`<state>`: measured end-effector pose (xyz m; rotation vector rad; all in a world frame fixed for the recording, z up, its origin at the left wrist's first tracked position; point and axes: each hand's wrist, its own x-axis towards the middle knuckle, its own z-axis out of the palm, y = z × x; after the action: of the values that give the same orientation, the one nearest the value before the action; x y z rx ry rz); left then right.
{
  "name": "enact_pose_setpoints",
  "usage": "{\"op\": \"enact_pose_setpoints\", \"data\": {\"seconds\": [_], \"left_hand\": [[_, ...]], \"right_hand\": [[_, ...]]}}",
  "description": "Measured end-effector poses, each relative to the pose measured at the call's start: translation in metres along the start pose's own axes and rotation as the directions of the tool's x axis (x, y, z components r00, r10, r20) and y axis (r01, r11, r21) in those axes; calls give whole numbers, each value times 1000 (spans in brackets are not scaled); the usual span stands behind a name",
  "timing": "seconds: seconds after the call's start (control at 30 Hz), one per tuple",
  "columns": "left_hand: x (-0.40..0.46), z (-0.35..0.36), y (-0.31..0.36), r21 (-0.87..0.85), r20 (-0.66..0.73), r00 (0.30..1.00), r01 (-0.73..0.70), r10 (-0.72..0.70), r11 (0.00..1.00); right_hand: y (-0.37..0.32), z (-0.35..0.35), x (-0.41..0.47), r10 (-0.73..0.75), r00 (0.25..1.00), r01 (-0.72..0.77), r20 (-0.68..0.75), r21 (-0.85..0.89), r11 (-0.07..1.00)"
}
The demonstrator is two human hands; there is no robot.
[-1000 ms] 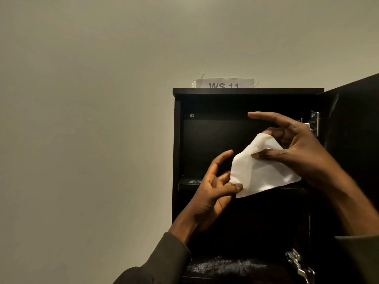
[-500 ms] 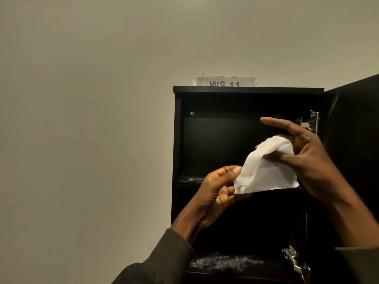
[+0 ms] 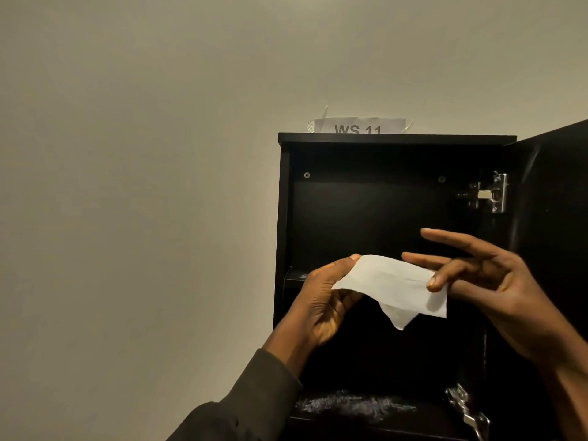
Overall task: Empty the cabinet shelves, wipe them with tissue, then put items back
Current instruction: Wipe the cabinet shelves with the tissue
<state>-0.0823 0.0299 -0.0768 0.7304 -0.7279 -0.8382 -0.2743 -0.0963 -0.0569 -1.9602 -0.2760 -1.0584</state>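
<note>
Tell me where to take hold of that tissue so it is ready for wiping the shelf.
Grip the tissue along its top edge, coming from the front. It is stretched flat between the left hand and right hand, each pinching an end, while its lower corner hangs loose and would likely flop. Bunching that slack into one palm probably gives a firmer pad.

White tissue [image 3: 394, 286]; black cabinet [image 3: 375, 218]; silver hinge [image 3: 491, 194]; white label [image 3: 359, 126] with grey lettering; beige wall [image 3: 143, 154]; dark sleeve [image 3: 248, 405].

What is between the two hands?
In the head view, a white tissue stretches between the left hand and right hand; both hold it.
</note>
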Motion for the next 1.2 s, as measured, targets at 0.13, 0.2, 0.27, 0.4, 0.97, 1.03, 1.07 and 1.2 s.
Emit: {"op": "enact_pose_setpoints", "data": {"seconds": [0.13,0.2,0.27,0.4,0.97,1.03,1.07,1.2], "left_hand": [[2,0,-4,117,-68,997,35,-27,992],[3,2,-8,181,-95,995,17,0,983],[4,5,-13,242,-110,992,-28,57,970],[9,8,-21,555,-84,968,-153,238,818],[16,1,1,612,71,994,-107,81,784],[21,4,5,649,82,985,-167,151,742],[24,7,8,661,80,976,-205,203,722],[38,20,21,699,1,925,-272,380,661]], "right_hand": [[14,-1,-11,-8,999,13,-36,133,991],[19,0,-14,27,996,-5,-88,250,968],[22,5,-11,117,985,-74,-129,297,952],[32,20,-6,415,910,-415,19,97,905],[30,11,30,582,806,-576,106,-88,813],[30,8,40,568,820,-562,72,-93,822],[30,7,47,561,827,-556,37,-87,826],[33,-5,76,548,830,-550,-105,9,835]]}}
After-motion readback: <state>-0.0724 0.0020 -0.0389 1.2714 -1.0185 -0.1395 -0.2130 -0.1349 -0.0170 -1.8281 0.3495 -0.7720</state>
